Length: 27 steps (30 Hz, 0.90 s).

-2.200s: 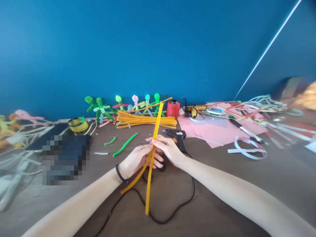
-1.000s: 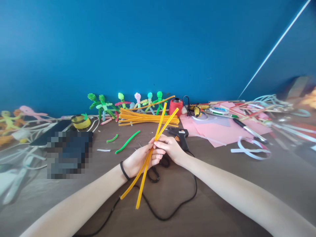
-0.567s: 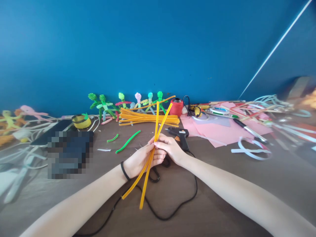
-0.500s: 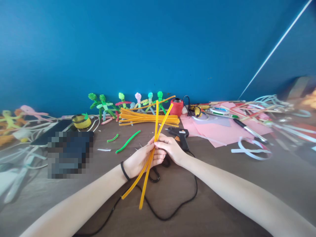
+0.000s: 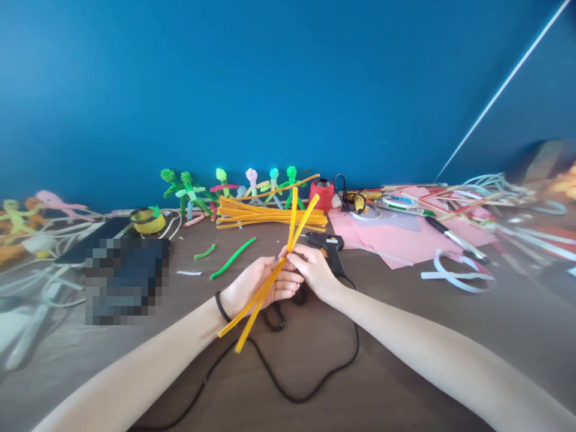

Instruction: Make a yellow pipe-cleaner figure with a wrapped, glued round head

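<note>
Two orange pipe cleaners [image 5: 265,288] cross in an X above the brown table. My left hand [image 5: 256,287], a black band on its wrist, lies under them with the fingers curled round the stems. My right hand [image 5: 312,269] pinches them at the crossing point, thumb and fingers pressed together. Their upper ends point toward the wall, the lower ends hang over my left wrist. A bundle of orange pipe cleaners [image 5: 270,217] lies behind my hands.
A black glue gun [image 5: 326,246] sits by my right hand, its cord [image 5: 315,384] looping under my arms. Pipe-cleaner figures [image 5: 225,191] stand along the blue wall beside a red thread spool [image 5: 323,195]. Green pipe-cleaner pieces [image 5: 231,258], pink paper [image 5: 396,237] and white strips [image 5: 454,276] lie around.
The two pipe cleaners have tilted further left and slid lower, their lower ends closing together near my left wrist. My right hand moved slightly up to the crossing.
</note>
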Tool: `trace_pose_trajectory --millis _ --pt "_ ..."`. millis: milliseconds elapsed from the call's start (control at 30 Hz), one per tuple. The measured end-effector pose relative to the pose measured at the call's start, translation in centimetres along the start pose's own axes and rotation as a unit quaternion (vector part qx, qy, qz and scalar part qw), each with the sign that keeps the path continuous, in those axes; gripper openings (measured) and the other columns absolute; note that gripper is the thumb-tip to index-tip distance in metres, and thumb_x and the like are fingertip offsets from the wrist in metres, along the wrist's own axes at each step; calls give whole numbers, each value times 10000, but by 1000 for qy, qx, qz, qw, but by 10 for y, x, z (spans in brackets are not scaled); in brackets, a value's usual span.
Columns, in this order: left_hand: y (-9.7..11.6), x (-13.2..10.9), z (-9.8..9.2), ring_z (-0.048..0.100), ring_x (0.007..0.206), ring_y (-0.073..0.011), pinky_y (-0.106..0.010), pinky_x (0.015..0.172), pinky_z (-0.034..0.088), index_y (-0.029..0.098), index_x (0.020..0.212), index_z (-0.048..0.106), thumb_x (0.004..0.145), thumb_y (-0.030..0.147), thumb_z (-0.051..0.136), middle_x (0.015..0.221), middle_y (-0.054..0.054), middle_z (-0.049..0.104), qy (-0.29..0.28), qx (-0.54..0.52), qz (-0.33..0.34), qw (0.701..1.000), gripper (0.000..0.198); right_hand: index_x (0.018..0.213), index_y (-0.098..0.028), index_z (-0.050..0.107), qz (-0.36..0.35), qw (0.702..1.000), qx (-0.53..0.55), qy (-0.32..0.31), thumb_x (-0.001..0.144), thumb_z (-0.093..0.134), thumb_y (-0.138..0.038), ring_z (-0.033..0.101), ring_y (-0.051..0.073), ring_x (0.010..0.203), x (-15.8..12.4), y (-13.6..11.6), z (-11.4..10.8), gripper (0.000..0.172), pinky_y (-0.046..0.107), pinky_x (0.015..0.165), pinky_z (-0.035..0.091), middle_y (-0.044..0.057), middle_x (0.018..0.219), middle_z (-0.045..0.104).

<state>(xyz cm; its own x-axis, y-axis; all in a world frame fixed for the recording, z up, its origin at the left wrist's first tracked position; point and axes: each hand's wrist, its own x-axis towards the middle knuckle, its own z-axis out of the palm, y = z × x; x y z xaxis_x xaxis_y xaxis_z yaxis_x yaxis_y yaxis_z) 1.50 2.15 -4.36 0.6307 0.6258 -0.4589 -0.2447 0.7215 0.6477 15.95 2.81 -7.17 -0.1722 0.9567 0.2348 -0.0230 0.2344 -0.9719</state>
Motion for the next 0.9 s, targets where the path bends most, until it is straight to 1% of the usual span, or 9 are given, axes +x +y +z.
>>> trace_pose_trajectory --millis 67,133,267,400,533,600,633,767,900 --pt "4 -1 -4 603 559 -136 -235 563 484 74 819 630 809 312 326 690 -121 667 4 44 47 998 386 766 -167 620 19 1000 6 14 744 481 -227 521 118 552 -1 -1 0 152 259 551 417 -6 637 566" --pt "7 -4 -9 588 527 -132 -222 512 465 78 814 643 786 348 376 678 -112 664 1 121 95 988 380 783 -164 602 49 998 35 21 742 478 -250 468 93 431 -1 -2 1 157 231 423 366 -22 573 527" --pt "9 -8 -13 571 518 -123 -221 503 452 82 778 653 685 342 533 659 -87 650 13 246 219 944 301 751 -151 567 79 991 99 35 708 492 -234 460 67 391 0 -1 1 120 188 365 318 -32 557 516" --pt "6 -6 -9 553 528 -106 -209 478 439 108 768 615 647 232 576 647 -31 623 94 318 270 904 177 783 -150 555 82 990 115 26 706 490 -240 457 58 381 2 1 1 135 176 358 319 -42 555 517" --pt "4 -2 -7 543 483 -102 -223 481 457 130 693 556 694 307 583 565 -1 591 187 379 302 855 180 782 -145 557 78 992 96 25 709 483 -233 462 56 382 2 0 2 136 175 359 325 -39 568 522" --pt "3 1 -10 562 502 -108 -230 504 476 135 697 532 697 327 592 583 -5 605 209 355 322 852 201 782 -143 558 78 993 90 21 710 479 -226 462 55 388 1 -1 3 135 174 362 326 -35 575 528" --pt "3 1 -12 564 502 -110 -232 505 480 133 708 528 691 332 604 578 -6 607 202 337 323 861 215 783 -142 559 79 993 87 19 712 476 -224 463 56 391 1 -1 3 136 174 364 328 -33 576 530" --pt "2 2 -18 569 524 -92 -229 548 488 143 908 523 663 290 656 638 9 628 158 230 363 889 315 784 -143 552 79 995 68 0 722 461 -225 469 64 395 0 -1 3 138 179 365 338 -29 572 530" --pt "1 0 -17 558 544 -83 -218 577 482 106 860 601 688 301 635 651 -16 620 140 237 356 893 262 775 -142 544 71 997 35 -8 731 443 -214 471 67 389 1 0 4 132 181 358 344 -24 572 524"
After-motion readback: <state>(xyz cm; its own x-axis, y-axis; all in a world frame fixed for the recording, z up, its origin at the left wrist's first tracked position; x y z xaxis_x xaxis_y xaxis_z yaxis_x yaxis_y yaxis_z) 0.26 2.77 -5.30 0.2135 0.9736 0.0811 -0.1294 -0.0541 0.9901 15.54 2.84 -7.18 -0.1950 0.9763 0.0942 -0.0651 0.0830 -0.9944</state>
